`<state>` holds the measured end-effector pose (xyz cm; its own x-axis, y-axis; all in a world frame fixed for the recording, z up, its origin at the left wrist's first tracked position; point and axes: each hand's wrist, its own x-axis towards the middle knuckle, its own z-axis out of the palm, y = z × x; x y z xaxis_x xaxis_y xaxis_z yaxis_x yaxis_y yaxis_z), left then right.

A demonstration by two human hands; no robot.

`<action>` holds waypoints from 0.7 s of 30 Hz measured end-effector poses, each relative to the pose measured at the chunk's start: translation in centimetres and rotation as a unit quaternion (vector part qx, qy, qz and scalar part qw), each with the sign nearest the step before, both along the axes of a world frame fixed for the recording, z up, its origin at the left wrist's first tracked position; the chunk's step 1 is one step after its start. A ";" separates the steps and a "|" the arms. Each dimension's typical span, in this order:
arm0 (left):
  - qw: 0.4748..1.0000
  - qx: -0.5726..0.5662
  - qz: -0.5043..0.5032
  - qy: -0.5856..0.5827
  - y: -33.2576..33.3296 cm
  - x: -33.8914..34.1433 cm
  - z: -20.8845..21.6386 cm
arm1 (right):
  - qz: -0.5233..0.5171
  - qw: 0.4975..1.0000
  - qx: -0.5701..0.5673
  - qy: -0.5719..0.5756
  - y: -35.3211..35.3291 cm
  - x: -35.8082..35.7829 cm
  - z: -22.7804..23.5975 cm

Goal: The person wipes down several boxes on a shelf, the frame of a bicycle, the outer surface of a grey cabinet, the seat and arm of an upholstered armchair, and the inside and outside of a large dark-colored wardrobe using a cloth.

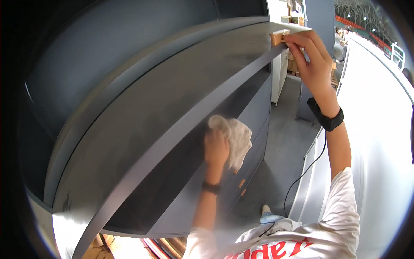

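Observation:
My left hand (pixel 215 149), somewhat blurred, is closed on a pale beige cloth (pixel 239 142). Part of the cloth bunches above the fingers and the rest hangs to their right. It is in front of the dark opening (pixel 172 159) of a grey cabinet, below a long grey panel (pixel 164 82). Higher up at the right, the thumb and fingers of my right hand (pixel 315 60) pinch a small copper-coloured handle (pixel 278 39) at the panel's far right corner. I cannot tell whether the cloth touches the cabinet.
Grey drawer fronts (pixel 254 125) with small tan handles (pixel 241 183) lie below the opening. A large white surface (pixel 379 142) stands close on my right, a black cable (pixel 302 175) hanging beside it. Grey floor (pixel 286 134) shows between them. Cardboard boxes (pixel 292 67) are farther back.

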<state>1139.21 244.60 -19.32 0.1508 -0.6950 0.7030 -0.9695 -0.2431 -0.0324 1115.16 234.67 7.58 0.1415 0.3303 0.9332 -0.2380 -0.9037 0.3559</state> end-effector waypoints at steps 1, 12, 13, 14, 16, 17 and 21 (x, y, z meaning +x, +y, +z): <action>1.000 0.001 0.004 0.004 0.1 0.1 0.2 | 0.003 1.000 -0.002 -0.008 -0.1 0.3 -0.2; 1.000 0.004 0.001 0.027 0.1 -0.7 0.8 | 0.013 0.999 0.011 -0.052 -0.7 0.4 -0.4; 0.999 0.008 0.000 0.031 0.1 -0.8 1.0 | 0.006 0.999 0.007 -0.052 -0.8 0.3 -0.2; 0.999 0.011 -0.003 0.039 0.1 -0.9 1.1 | 0.012 0.998 0.018 -0.059 -0.6 0.4 -0.4; 1.000 -0.009 0.003 0.019 0.1 -0.8 1.4 | 0.025 0.996 0.041 -0.074 -0.2 1.0 -0.9; 1.000 -0.016 0.007 0.007 0.3 -0.7 1.4 | 0.024 0.996 0.055 -0.069 -0.1 1.0 -1.0; 0.998 0.024 0.018 0.060 0.7 -1.1 1.8 | -0.006 0.996 0.031 -0.077 0.1 1.4 -1.7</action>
